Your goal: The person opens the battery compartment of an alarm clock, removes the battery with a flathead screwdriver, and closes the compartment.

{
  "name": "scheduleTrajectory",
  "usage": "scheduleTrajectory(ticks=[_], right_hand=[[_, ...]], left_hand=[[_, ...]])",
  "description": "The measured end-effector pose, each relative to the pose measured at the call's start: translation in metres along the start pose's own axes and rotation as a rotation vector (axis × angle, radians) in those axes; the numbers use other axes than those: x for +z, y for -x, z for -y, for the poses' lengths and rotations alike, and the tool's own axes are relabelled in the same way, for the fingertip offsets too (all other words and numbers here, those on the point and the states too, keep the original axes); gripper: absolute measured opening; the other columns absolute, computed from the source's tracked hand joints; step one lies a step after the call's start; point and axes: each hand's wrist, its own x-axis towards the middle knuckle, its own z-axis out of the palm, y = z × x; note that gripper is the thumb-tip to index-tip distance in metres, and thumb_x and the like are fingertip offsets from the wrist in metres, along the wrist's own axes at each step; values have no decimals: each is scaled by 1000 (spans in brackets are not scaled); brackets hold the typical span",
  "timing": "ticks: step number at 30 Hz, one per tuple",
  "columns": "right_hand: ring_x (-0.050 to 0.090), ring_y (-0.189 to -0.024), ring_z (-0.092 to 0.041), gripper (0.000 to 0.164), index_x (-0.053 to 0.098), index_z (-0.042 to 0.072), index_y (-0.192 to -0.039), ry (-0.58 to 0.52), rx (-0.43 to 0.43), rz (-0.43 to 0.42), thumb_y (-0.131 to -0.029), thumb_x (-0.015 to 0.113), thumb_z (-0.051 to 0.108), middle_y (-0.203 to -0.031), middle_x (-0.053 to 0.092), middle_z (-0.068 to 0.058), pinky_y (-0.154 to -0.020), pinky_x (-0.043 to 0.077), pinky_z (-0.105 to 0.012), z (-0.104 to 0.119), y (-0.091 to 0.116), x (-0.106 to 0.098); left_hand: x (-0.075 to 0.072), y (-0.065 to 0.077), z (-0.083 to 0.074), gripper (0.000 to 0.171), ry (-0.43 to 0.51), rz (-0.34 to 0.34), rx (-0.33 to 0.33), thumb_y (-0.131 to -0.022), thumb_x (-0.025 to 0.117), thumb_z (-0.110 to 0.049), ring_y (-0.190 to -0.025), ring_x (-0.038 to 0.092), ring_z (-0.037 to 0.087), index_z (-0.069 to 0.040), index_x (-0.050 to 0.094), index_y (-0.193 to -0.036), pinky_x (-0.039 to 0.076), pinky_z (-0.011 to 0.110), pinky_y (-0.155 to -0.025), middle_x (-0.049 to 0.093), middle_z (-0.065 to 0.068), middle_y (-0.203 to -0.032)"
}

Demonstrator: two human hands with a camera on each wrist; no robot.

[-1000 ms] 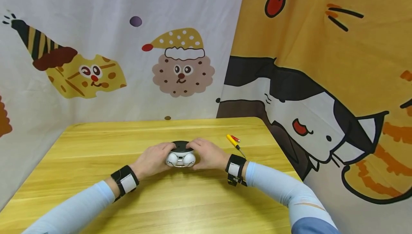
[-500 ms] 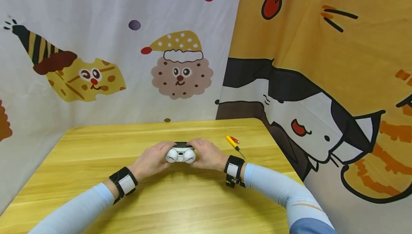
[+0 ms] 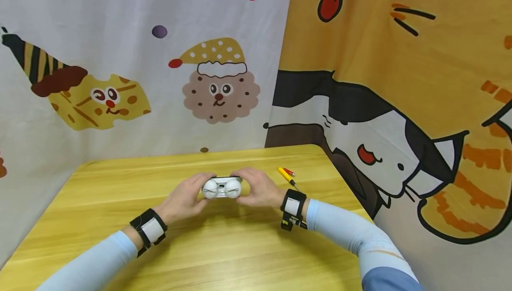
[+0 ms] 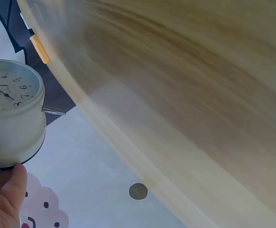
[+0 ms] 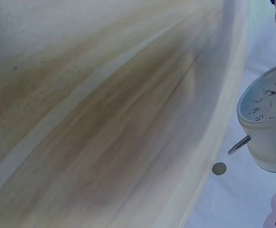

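Note:
A white twin-bell alarm clock (image 3: 221,188) is held between both hands above the table, its two round bells toward me in the head view. My left hand (image 3: 185,198) grips one side and my right hand (image 3: 259,188) the other, fingers and thumbs around its edges. The left wrist view shows the clock's numbered dial (image 4: 15,88) with dark hands and a short metal peg (image 4: 53,110) on the body. A fingertip (image 4: 18,178) touches the rim of the back there. Part of the clock (image 5: 271,137) also appears in the right wrist view.
A yellow-handled screwdriver (image 3: 286,175) and a smaller red-handled tool (image 3: 289,172) lie on the wooden table (image 3: 240,246) to the right of the hands. Behind the table hangs a printed cloth (image 3: 168,117) with cartoon figures.
Both hands have raised and tilted the clock. Its dark back, plain to see at first, is now only a thin strip at the top. The tools have stayed in place.

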Motion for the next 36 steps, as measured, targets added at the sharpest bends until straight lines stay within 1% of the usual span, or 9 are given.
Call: scheduleTrajectory(ticks=[5,8,11,15,19,23,28,34,36], right_hand=[[79,-116,-23,70,66,4,-140,-31,-6,9,-80,99,20,-130,80,-11,-103,66,-35,0,-7,-3],[79,-116,-25,70,66,3,-140,-60,4,9,-80,99,17,-131,80,-13,-103,67,-38,0,-9,-5],[79,-117,-27,69,67,1,-140,-93,21,3,-80,98,16,-133,80,-15,-102,67,-41,1,-10,-7],[80,-116,-25,66,68,2,-141,-116,48,-5,-83,96,18,-133,81,-14,-102,67,-37,1,-11,-9],[81,-118,-25,65,67,3,-143,-162,83,-20,-86,94,19,-134,81,-13,-104,66,-33,1,-12,-8],[81,-120,-28,64,67,1,-144,-258,143,-28,-86,93,14,-136,80,-16,-105,65,-32,1,-11,-7],[81,-122,-30,64,67,2,-147,-365,237,-9,-89,93,13,-141,78,-16,-103,65,-29,1,-8,-6],[80,-123,-32,63,67,6,-152,-405,327,-12,-95,90,22,-147,75,-16,-102,68,-41,0,-5,-5],[79,-122,-33,63,67,7,-153,-420,351,-21,-96,89,23,-147,75,-16,-101,68,-42,1,-6,-5]], left_hand=[[-3,2,-2,69,14,-22,-54,-87,95,-7,-118,77,28,-2,62,-147,68,46,-101,72,13,-136],[-4,2,-3,70,33,-50,-78,-86,95,-6,-117,75,26,-4,62,-148,68,47,-100,66,12,-138],[-5,0,-4,72,56,-73,-89,-85,95,-6,-118,73,27,-2,62,-149,67,49,-101,64,13,-140],[-6,-3,-5,74,97,-77,-118,-86,95,-5,-125,72,30,0,61,-152,65,52,-107,64,13,-143],[-7,-5,-6,73,153,-74,-175,-87,94,-4,-129,72,33,2,61,-152,63,54,-111,65,14,-144],[-4,-6,-6,72,246,-82,-235,-88,93,-1,-131,71,35,2,61,-152,64,52,-109,65,16,-145],[-2,-8,-10,69,367,-96,-296,-90,91,0,-133,70,38,1,62,-152,64,50,-109,66,19,-147],[-1,-11,-13,65,412,-81,-364,-96,89,-7,-133,70,38,-3,61,-154,64,54,-109,66,19,-149],[0,-12,-13,64,423,-76,-386,-98,88,-10,-132,70,38,-3,61,-155,64,57,-108,66,19,-149]])
